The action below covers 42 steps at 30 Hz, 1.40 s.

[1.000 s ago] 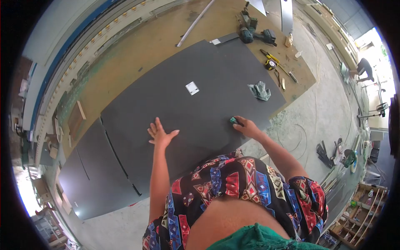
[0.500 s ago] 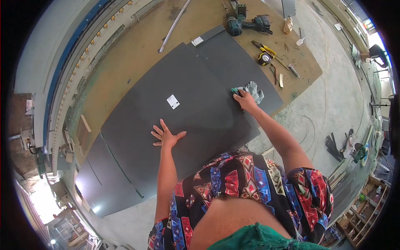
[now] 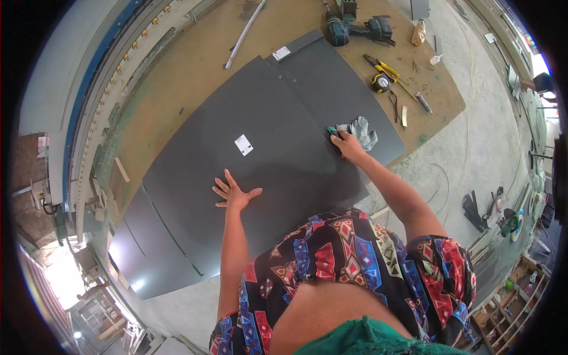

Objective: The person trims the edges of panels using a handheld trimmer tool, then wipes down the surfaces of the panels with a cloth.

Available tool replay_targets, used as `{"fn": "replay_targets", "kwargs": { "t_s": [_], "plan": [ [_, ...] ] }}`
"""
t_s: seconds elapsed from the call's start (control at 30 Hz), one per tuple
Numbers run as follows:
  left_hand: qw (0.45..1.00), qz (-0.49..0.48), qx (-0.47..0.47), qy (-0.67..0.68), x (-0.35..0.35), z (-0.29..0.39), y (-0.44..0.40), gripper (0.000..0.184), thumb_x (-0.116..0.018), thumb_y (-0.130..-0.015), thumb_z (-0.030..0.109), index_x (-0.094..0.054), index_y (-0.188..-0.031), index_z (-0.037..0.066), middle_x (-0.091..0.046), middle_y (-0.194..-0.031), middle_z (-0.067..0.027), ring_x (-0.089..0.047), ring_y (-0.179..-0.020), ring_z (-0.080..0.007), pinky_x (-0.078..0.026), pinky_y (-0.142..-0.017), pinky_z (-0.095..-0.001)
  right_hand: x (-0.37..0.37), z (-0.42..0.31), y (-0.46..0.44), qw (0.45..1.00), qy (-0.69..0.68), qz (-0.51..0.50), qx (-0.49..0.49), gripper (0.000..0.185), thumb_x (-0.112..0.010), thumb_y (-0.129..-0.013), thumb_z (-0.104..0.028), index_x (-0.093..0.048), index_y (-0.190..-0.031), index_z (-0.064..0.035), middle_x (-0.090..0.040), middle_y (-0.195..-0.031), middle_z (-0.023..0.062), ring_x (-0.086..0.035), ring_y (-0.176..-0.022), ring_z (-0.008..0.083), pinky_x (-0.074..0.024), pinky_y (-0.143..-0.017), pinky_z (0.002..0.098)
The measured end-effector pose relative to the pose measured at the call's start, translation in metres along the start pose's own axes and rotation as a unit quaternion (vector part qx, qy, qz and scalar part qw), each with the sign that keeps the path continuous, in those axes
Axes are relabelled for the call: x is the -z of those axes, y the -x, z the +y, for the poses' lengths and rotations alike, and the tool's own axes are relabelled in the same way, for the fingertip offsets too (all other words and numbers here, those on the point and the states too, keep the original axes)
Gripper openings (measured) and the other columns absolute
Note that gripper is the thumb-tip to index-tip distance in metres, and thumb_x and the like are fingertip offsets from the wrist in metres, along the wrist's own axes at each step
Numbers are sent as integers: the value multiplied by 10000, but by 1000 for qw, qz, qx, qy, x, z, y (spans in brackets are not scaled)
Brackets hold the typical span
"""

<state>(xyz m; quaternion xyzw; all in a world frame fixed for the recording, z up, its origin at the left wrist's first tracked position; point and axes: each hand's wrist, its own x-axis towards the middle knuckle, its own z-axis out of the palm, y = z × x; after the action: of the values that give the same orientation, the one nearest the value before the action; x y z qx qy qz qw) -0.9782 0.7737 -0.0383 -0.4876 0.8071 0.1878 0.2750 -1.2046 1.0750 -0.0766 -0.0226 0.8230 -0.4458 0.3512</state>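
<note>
A large dark grey panel (image 3: pixel 195 130) lies across the table in front of me, with a white label (image 3: pixel 244 145) on it. My left hand (image 3: pixel 236 194) rests on the panel below the label, fingers spread. Towards the panel's right side, my right hand (image 3: pixel 350 146) is closed around a small tool with a green end (image 3: pixel 332 130); its exact kind is hard to make out. A crumpled grey cloth (image 3: pixel 364 135) lies just beyond that hand. Another panel section (image 3: pixel 334 77) with its own white label (image 3: pixel 281 54) sits at the upper right.
On the brown tabletop (image 3: pixel 441 100) are a cordless drill (image 3: pixel 361 31), yellow-handled pliers (image 3: pixel 380 66), a tape measure (image 3: pixel 381 83) and a small tube (image 3: pixel 423 103). A ruler strip (image 3: pixel 244 34) lies at the back. A long machine (image 3: pixel 77 118) stands left; a wooden compartment box (image 3: pixel 510 307) sits lower right.
The view has shifted slightly, so the tools at the upper right appear a little further right. Both hands stay at nearly the same places on the panel.
</note>
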Motion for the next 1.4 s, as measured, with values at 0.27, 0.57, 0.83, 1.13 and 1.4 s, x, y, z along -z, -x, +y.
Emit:
{"fn": "replay_targets", "kwargs": {
  "t_s": [0.27,0.57,0.83,1.13,1.4],
  "plan": [
    [1000,-3,-5,0,-1,-12,-2,1490,-828,-415,639,162,-1468,275,180,-1529,-194,166,-1406,-389,-21,-1026,-710,-3,1,12,995,-60,-33,-66,493,-542,-907,-359,-504,-1283,-43,-549,-718,72,-516,-487,153,-410,-427,300],
    [1000,-17,-2,2,-2,-21,1,1518,-800,-374,691,165,-1467,269,188,-1526,-194,208,-1396,-380,12,-1028,-706,49,20,-13,991,-57,-104,-68,448,-602,-874,-338,-573,-1205,-37,-566,-740,56,-515,-510,147,-388,-409,287],
    [1000,-20,4,0,-1,-23,2,1523,-802,-373,687,172,-1466,266,204,-1521,-197,204,-1396,-382,-3,-1031,-704,123,79,-61,961,188,202,21,507,-595,-827,-417,-570,-1147,-25,-649,-906,193,-645,-843,336,-487,-761,425],
    [1000,-18,-1,-7,-1,-27,-2,1515,-807,-391,676,177,-1464,258,207,-1519,-199,192,-1398,-391,-12,-1030,-705,131,93,-79,934,255,243,-67,538,-610,-824,-366,-496,-1267,-83,-586,-1173,216,-558,-1094,391,-445,-911,445],
    [1000,-21,5,-11,0,-29,-4,1496,-813,-416,663,178,-1463,264,211,-1519,-195,189,-1400,-387,-17,-1034,-701,119,87,-74,924,274,252,-81,481,-621,-822,-311,-512,-1237,-94,-491,-1281,157,-516,-1142,372,-438,-934,452]
  ]
}}
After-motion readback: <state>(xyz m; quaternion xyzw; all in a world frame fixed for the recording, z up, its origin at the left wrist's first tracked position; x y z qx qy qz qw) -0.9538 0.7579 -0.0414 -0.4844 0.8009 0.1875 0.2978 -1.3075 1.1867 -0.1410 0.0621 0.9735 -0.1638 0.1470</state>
